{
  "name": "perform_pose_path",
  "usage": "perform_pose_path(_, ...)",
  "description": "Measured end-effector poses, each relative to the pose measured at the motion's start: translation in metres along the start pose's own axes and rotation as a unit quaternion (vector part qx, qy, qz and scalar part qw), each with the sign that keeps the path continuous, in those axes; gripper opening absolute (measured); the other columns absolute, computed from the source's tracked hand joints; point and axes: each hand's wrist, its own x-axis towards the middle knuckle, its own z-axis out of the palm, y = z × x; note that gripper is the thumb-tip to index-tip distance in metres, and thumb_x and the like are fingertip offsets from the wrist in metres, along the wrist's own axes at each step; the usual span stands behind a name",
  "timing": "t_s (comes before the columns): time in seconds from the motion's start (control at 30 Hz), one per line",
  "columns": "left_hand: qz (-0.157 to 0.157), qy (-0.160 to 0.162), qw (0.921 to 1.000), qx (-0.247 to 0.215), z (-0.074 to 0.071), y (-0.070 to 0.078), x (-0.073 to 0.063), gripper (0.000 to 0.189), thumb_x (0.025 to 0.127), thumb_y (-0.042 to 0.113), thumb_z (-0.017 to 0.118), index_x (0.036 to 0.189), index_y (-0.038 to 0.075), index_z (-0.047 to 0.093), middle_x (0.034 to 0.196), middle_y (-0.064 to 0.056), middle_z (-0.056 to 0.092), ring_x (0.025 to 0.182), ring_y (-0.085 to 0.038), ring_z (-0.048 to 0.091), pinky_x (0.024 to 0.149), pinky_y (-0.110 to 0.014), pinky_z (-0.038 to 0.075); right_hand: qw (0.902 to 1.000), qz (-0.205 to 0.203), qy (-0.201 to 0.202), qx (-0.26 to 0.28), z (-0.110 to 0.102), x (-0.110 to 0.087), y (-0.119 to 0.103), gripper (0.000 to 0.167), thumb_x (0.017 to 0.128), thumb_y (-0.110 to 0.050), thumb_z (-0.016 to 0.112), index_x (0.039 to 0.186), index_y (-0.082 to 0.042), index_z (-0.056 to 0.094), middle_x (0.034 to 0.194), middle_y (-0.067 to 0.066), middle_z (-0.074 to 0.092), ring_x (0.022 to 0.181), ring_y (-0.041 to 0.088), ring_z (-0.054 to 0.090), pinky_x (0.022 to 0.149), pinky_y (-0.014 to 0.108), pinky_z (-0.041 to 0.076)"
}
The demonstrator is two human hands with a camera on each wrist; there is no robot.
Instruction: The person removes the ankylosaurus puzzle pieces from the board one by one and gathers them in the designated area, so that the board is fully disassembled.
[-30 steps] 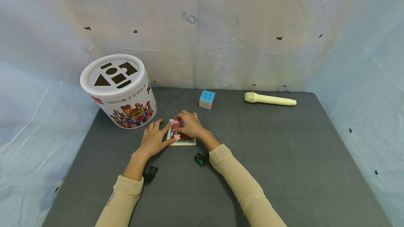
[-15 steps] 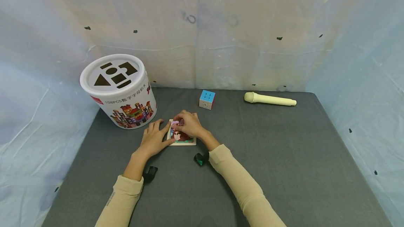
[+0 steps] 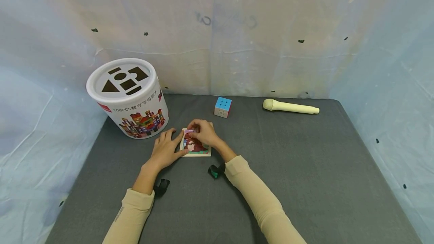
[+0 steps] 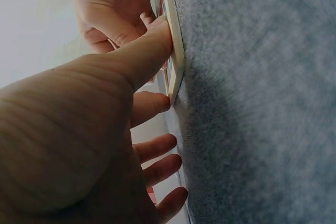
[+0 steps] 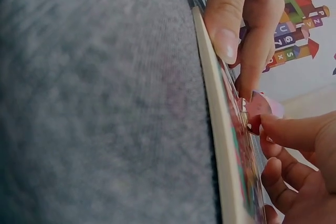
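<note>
A small wooden jigsaw puzzle [image 3: 203, 154] with a pale frame and a red-brown animal picture lies flat on the dark cloth. My left hand [image 3: 164, 151] rests at its left side with fingers spread. In the left wrist view the thumb lies over the frame and the index fingertip touches its corner. My right hand [image 3: 205, 134] is over the board's upper part. Seen from the right wrist, its thumb and fingers pinch a pinkish-red puzzle piece [image 5: 256, 108], tilted up against the picture surface. The right hand hides part of the picture in the head view.
A large white block bucket [image 3: 139, 108] with a shape-cut lid stands behind the left hand. A blue-topped puzzle cube [image 3: 222, 107] sits behind the board. A pale yellow toy microphone [image 3: 291, 106] lies at the back right. Pale sheeting [image 3: 237, 40] walls the table [image 3: 322, 176].
The right hand's fingers have shifted slightly at the top of the puzzle, and the area under them looks different, with more pink showing. The left hand and the board stay in place.
</note>
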Motion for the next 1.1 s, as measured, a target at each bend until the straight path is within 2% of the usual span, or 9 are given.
perform_pose_path(0.27,-0.002,0.001,1.0,-0.002,-0.001,0.002,0.0,0.079,0.093,0.047,0.068,0.155,0.011,0.036,0.152,-0.027,0.028,0.137,-0.047,0.025,0.106,-0.069,0.023,0.9992,-0.005,-0.005,0.04,-0.002,0.001,0.002,0.014,0.092,-0.008,0.072,0.106,-0.006,0.074,0.087,0.003,0.069,0.069,0.012,0.054,0.081,0.029,0.035)
perform_pose_path(0.37,-0.003,0.0,1.0,-0.001,-0.002,0.002,0.0,0.079,0.093,0.047,0.068,0.155,0.011,0.036,0.152,-0.026,0.028,0.137,-0.047,0.025,0.106,-0.068,0.023,0.9965,-0.006,-0.011,0.083,-0.005,0.0,0.002,0.014,0.093,-0.004,0.07,0.106,-0.002,0.073,0.091,0.008,0.069,0.067,0.013,0.054,0.069,0.025,0.042)
perform_pose_path(0.47,-0.004,-0.002,1.0,0.0,-0.002,0.002,0.0,0.078,0.093,0.047,0.068,0.155,0.01,0.037,0.152,-0.027,0.028,0.137,-0.047,0.026,0.106,-0.069,0.023,0.9927,-0.013,-0.013,0.119,-0.01,-0.001,0.003,0.015,0.094,-0.001,0.067,0.107,0.001,0.073,0.092,0.013,0.069,0.065,0.013,0.052,0.06,0.024,0.043)
perform_pose_path(0.53,-0.005,-0.004,1.0,0.001,-0.002,0.002,-0.001,0.079,0.093,0.047,0.068,0.155,0.01,0.037,0.152,-0.027,0.028,0.137,-0.048,0.025,0.106,-0.069,0.023,0.9912,-0.018,-0.011,0.131,-0.014,-0.002,0.004,0.015,0.094,-0.001,0.066,0.107,0.002,0.073,0.092,0.014,0.069,0.064,0.014,0.05,0.058,0.024,0.042)
perform_pose_path(0.8,-0.01,-0.01,0.9999,-0.002,-0.002,0.003,-0.001,0.078,0.094,0.047,0.067,0.156,0.01,0.035,0.154,-0.026,0.026,0.139,-0.047,0.023,0.108,-0.068,0.021,0.9929,-0.014,0.006,0.118,-0.039,-0.016,0.017,0.014,0.094,-0.003,0.067,0.106,0.001,0.074,0.091,0.012,0.07,0.066,0.015,0.053,0.058,0.025,0.042)
perform_pose_path(1.1,-0.005,-0.005,0.9999,-0.008,-0.003,0.004,-0.002,0.078,0.094,0.045,0.068,0.156,0.009,0.035,0.154,-0.028,0.025,0.139,-0.047,0.022,0.108,-0.068,0.02,0.9936,0.009,0.052,0.1,-0.069,-0.033,0.038,0.013,0.093,-0.002,0.069,0.103,0.001,0.076,0.087,0.012,0.069,0.061,0.022,0.052,0.055,0.026,0.043)
